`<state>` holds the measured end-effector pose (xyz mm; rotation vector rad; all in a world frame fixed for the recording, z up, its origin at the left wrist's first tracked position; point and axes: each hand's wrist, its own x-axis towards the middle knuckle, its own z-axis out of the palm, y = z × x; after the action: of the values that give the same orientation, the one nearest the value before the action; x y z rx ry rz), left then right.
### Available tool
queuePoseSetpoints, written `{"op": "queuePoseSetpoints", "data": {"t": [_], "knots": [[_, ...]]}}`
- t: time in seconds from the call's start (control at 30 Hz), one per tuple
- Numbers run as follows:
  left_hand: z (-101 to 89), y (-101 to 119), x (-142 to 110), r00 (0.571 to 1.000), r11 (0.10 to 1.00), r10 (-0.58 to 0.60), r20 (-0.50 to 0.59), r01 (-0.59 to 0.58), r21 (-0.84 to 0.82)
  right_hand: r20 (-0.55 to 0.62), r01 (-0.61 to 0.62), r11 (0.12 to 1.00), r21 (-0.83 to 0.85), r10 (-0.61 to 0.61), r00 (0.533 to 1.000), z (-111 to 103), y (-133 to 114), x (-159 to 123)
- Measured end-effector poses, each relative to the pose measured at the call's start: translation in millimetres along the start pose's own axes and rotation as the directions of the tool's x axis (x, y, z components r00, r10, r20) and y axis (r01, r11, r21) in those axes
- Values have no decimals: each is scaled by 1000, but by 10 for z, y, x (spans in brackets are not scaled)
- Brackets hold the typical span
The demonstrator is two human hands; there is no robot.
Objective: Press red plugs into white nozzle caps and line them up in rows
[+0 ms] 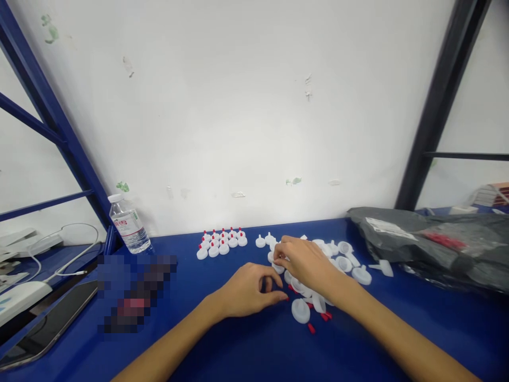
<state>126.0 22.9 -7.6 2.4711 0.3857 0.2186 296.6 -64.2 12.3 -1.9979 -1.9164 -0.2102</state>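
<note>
My left hand point(248, 291) is open, thumb and forefinger curved with a gap between them. Its thumb tip comes close to a small red tip cap at the edge of a loose pile. Over that pile of white nozzle caps point(300, 311) reaches my right hand point(304, 261), its fingers bent and pressed together; what they hold is hidden. Several loose red tip caps point(311, 328) lie around the white ones. Left of the pile, white nozzle caps with red tips point(213, 249) stand upright in rows.
A water bottle point(129, 225) stands at the back left by the blue rack post. A phone point(47, 323) and a white power strip point(19, 302) lie at the left. Dark plastic bag point(429, 246) rests at the right on the blue table point(238, 350). Behind is a white wall.
</note>
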Motion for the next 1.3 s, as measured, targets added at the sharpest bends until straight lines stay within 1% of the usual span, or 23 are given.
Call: {"op": "queuePoseSetpoints", "data": {"t": [0.13,0.2,0.27,0.37,0.5,0.6,0.7,0.8,0.93,1.0,1.07,1.1,1.17,1.23,1.3], "knots": [[27,-7,19,1000,997,3,11,-2,-73,-152,-4,979,203,35,988,-30,-23,14],[46,-25,33,1000,996,12,0,-12,-91,-180,-12,956,292,67,981,-42,-34,19],[66,-42,46,1000,993,25,-10,-26,-114,-167,-10,942,336,70,983,-50,-50,22],[75,-64,56,999,990,38,-25,-41,-138,-165,9,946,325,47,985,-49,-77,26],[28,-90,61,996,988,60,-62,-68,-136,-167,17,952,307,36,985,-35,-78,34],[-4,-106,63,994,989,37,-98,-51,-137,-164,10,955,296,40,986,-26,-55,37],[5,-105,65,997,988,20,-76,-31,-150,-196,40,952,302,21,980,-19,-42,35],[37,-90,67,997,994,47,-58,-53,-97,-224,48,942,332,29,974,-12,-50,36],[81,-72,70,994,995,80,-79,-84,-47,-217,68,905,421,28,976,-25,-79,44],[94,-65,70,991,994,98,-87,-103,-48,-204,86,891,446,8,979,-42,-90,46],[95,-60,68,990,992,110,-93,-115,-51,-168,74,884,462,5,986,-53,-92,47],[89,-59,66,990,992,106,-98,-112,-57,-150,58,882,467,15,989,-53,-88,47],[67,-63,64,994,992,57,-95,-67,-110,-135,19,885,465,50,990,-38,-69,50],[38,-81,69,997,977,-17,-79,0,-214,-143,-8,893,451,81,986,-11,-42,56],[9,-114,83,995,947,-77,-70,51,-318,-150,-6,897,442,81,985,15,-18,60]]}}
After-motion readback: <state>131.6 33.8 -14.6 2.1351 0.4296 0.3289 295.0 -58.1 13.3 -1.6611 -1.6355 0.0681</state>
